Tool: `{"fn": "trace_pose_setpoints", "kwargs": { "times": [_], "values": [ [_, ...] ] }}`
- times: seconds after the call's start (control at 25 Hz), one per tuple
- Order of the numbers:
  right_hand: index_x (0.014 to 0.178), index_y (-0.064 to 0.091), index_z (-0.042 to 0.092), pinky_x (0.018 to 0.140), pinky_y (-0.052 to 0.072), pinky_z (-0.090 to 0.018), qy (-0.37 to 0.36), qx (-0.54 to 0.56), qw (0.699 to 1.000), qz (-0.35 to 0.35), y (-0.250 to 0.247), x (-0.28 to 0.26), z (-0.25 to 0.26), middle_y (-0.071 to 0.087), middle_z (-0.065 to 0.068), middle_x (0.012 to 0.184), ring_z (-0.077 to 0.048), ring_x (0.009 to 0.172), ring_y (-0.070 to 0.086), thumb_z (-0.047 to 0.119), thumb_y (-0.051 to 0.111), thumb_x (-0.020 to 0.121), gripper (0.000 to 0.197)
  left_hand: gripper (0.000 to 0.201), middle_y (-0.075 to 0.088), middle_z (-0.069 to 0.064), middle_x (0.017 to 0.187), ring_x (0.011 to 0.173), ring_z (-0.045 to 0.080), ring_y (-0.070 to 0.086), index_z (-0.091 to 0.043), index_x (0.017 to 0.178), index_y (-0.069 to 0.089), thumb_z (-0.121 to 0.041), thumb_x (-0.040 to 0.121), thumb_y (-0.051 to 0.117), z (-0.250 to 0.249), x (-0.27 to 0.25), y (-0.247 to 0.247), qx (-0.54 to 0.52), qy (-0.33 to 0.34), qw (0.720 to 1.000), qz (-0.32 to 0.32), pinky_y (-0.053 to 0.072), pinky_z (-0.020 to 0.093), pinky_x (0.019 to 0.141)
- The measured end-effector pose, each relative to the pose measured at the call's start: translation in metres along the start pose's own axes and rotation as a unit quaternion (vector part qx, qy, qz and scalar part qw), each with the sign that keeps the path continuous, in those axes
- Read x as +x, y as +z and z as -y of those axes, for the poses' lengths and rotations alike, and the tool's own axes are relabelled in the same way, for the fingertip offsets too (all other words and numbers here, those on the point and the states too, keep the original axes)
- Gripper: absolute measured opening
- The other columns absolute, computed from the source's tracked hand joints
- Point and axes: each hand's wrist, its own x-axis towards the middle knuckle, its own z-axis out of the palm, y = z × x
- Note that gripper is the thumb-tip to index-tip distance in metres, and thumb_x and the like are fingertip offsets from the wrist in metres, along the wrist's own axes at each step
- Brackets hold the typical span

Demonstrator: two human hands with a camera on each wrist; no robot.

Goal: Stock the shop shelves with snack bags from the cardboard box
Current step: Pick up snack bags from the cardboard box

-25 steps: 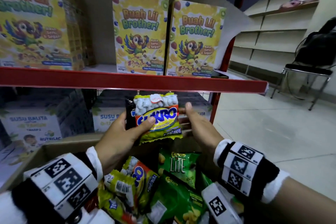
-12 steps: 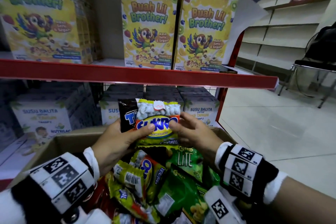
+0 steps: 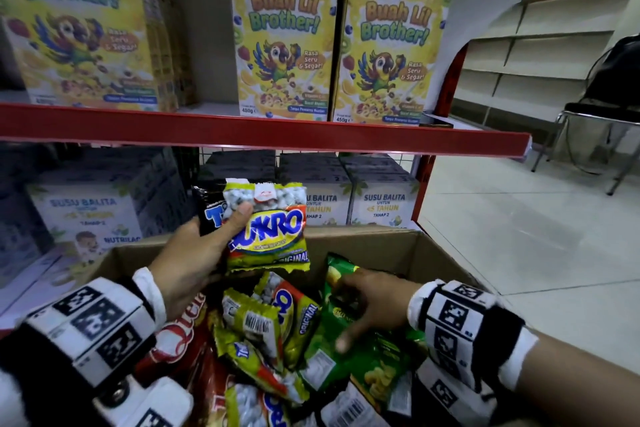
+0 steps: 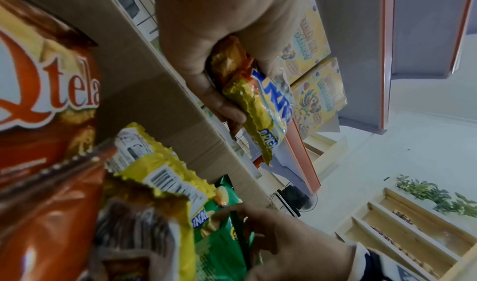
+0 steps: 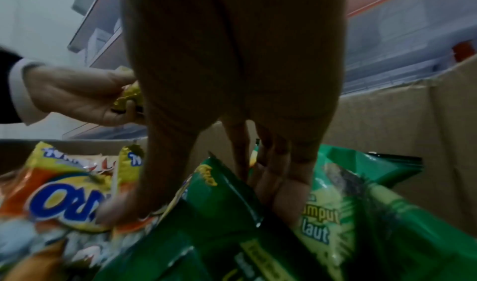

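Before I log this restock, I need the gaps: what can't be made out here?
- Black bag: head view, name hidden behind the Sukro bag and the left hand.
- Right hand grip on the green bag: right wrist view, dark and blurred.
- Cardboard box bottom: buried under bags.

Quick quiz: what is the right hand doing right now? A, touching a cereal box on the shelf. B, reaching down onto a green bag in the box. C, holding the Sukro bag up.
B: the right hand reaches down onto a green snack bag in the cardboard box.
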Motion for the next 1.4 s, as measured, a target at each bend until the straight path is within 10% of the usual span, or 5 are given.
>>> {"fn": "trace_pose_setpoints", "kwargs": {
  "times": [0.32, 0.6, 0.84, 1.24, 1.4],
  "values": [
    [0.094, 0.064, 0.021, 0.077, 0.053, -0.026, -0.019, 0.079, 0.99, -0.115, -0.041, -0.04, 0.003, 0.068, 0.005, 0.093, -0.015, 0.087, 0.064, 0.037, 0.084, 0.065, 0.039, 0.045, 0.077, 0.002, 0.079, 0.069, 0.018, 0.072, -0.017, 0.103, 0.066, -0.047, 0.069, 0.07, -0.005, -0.001, -0.011, 0.0, 0.008, 0.997, -0.074, 0.055, 0.028, 0.06],
    [0.09, 0.047, 0.032, 0.079, 0.042, -0.005, -0.167, 0.178, 0.832, -0.498, -0.075, -0.078, 0.034, 0.055, 0.001, 0.106, -0.003, 0.094, 0.056, 0.03, 0.08, 0.07, 0.038, 0.045, 0.077, 0.003, 0.081, 0.067, 0.02, 0.074, -0.018, 0.111, 0.062, -0.047, 0.077, 0.068, -0.018, -0.012, 0.007, -0.029, -0.022, 0.999, -0.04, 0.058, 0.036, 0.052],
    [0.13, 0.033, 0.041, 0.117, -0.001, -0.04, -0.184, -0.037, 0.916, -0.356, -0.017, -0.062, 0.069, 0.005, 0.01, 0.159, -0.015, 0.147, -0.007, 0.074, 0.045, 0.074, 0.066, 0.085, 0.072, 0.014, 0.106, 0.093, 0.03, 0.071, -0.013, 0.128, 0.051, -0.064, 0.061, 0.063, -0.028, -0.025, 0.031, -0.106, -0.034, 0.99, 0.082, 0.059, 0.047, 0.07],
    [0.143, 0.023, 0.045, 0.108, 0.038, -0.036, -0.113, 0.165, 0.949, -0.243, -0.072, -0.065, 0.046, 0.041, 0.007, 0.147, -0.013, 0.13, 0.043, 0.072, 0.064, 0.05, 0.106, 0.056, 0.075, -0.004, 0.098, 0.085, 0.013, 0.073, -0.027, 0.105, 0.061, -0.034, 0.053, 0.08, -0.021, -0.03, 0.024, 0.002, 0.099, 0.99, 0.097, 0.057, 0.022, 0.063],
    [0.099, 0.066, 0.03, 0.068, 0.056, -0.021, -0.143, 0.414, 0.841, -0.318, -0.081, -0.067, 0.04, 0.071, 0.007, 0.094, -0.007, 0.078, 0.069, 0.035, 0.081, 0.057, 0.045, 0.049, 0.076, 0.003, 0.095, 0.081, 0.021, 0.074, -0.024, 0.108, 0.062, -0.045, 0.064, 0.067, -0.02, -0.023, 0.017, -0.077, 0.032, 0.995, 0.049, 0.058, 0.032, 0.058]
  ]
}}
